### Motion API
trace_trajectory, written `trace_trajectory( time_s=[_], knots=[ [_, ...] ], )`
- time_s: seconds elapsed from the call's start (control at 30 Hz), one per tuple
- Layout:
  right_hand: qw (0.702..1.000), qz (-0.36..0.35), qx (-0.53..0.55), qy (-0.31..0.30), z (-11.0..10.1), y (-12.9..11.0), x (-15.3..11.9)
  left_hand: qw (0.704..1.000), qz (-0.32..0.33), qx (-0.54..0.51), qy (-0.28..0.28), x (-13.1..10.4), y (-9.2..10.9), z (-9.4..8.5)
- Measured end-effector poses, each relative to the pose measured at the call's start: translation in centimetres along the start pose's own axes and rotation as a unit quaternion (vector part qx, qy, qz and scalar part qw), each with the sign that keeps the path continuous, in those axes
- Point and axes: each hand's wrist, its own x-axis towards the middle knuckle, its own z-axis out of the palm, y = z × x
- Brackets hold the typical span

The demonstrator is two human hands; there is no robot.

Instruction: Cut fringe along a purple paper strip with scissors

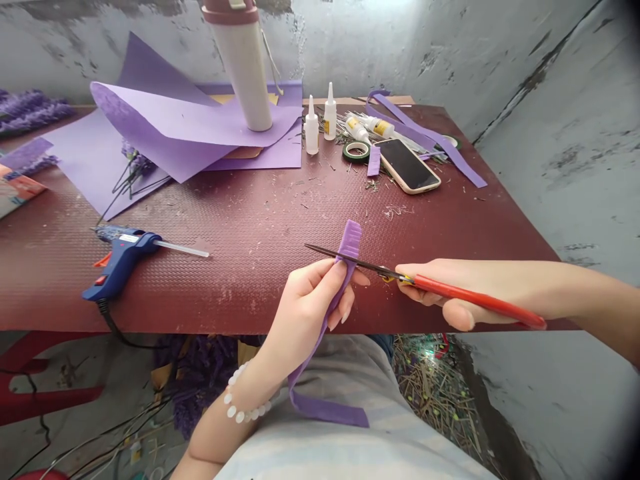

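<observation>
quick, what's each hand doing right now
Left hand: closed on a long purple foam strip with a fringed top.
Right hand: closed on red-handled metal scissors, blades at the strip.

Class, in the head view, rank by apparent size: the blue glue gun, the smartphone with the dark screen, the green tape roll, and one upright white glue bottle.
Largest to smallest:
1. Blue glue gun
2. Smartphone with the dark screen
3. Upright white glue bottle
4. Green tape roll
The last two look close. The gun lies nearer the camera, which flatters it.
</observation>
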Motion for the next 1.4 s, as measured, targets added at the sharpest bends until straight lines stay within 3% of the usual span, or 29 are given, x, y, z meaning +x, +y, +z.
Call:
trace_trajectory(
  time_s=[0.17, 0.73, 1.4],
  knots=[
    [0.993, 0.081, 0.073, -0.032, -0.2, -1.6, 0.6, 1.000, 0.010, -0.009, 0.005, 0.0, 0.2, -0.1],
    [0.993, 0.054, 0.104, -0.024, -0.2, -0.1, 0.7, 1.000, 0.020, -0.014, 0.008, -0.3, 0.1, 0.0],
    [0.987, 0.094, 0.120, -0.044, 0.0, 0.6, 0.3, 0.998, 0.026, -0.059, -0.015, -0.3, -0.2, -0.2]
  ],
)
